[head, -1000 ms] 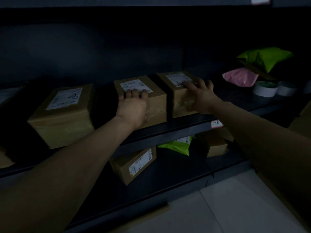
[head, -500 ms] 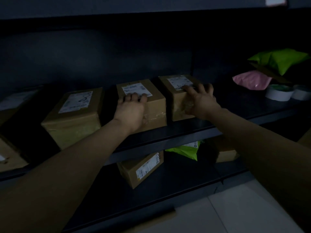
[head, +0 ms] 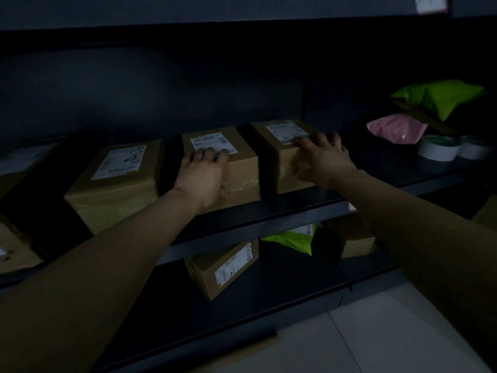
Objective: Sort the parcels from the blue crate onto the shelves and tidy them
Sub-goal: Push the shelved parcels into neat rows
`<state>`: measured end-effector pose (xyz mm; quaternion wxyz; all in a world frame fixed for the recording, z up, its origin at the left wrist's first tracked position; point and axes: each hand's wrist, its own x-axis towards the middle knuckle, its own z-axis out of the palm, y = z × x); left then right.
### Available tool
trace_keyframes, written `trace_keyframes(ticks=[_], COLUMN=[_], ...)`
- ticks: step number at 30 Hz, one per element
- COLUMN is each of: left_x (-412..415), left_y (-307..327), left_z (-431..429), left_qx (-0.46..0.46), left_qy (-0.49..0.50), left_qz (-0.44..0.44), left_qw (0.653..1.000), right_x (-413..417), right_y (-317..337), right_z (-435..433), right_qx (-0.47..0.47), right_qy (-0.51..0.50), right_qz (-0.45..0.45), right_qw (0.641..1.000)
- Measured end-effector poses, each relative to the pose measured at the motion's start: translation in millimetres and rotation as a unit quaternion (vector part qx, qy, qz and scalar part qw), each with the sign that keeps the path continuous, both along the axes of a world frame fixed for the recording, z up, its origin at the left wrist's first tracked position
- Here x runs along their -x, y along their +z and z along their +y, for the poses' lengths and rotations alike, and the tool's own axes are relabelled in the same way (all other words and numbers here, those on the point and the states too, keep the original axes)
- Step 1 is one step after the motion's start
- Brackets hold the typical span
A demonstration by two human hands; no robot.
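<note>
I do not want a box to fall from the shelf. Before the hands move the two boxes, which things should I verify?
1. Left hand lies flat on the middle box: ok.
2. Right hand lies spread over the right box: ok.
3. Both boxes stand fully on the shelf, behind its front edge: ok.
4. A dark gap shows between the two boxes, so they do not touch: ok.
5. Bare shelf lies between the right box and the tape rolls: ok.
6. Room behind the boxes: cannot tell, too dark.
</note>
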<state>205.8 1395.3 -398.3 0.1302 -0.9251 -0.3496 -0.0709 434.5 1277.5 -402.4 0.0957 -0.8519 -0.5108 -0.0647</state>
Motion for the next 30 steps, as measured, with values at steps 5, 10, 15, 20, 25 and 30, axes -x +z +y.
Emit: trace_keyframes(ticks=[5,10,15,20,25,30], left_x=[2,-3,-33,-40,-24,-9], left_y=[3,1,0,-1,-3,-11], left_z=[-3,-23,-49,-54,-41,-24], left_qx=[0.012,-0.042,-0.033,-0.063,-0.073,-0.055], left_qy=[0.005,-0.058,-0.113,-0.106,-0.029,-0.002], left_qz=[0.000,-0.057,-0.069,-0.053,-0.036,-0.041], left_qw=[1.000,0.996,0.991,0.991,0.996,0.998], right_x=[0,-14,-18,-11,6,17], right_y=[9,21,33,29,28,30], right_z=[-7,-27,-44,-36,-11,5], right_qx=[0.034,-0.143,-0.169,-0.106,-0.041,-0.009], right_qy=[0.008,0.016,-0.011,0.013,-0.004,-0.017], right_qz=[0.006,0.047,0.047,0.044,0.068,0.069], right_qw=[0.999,0.988,0.984,0.993,0.997,0.997])
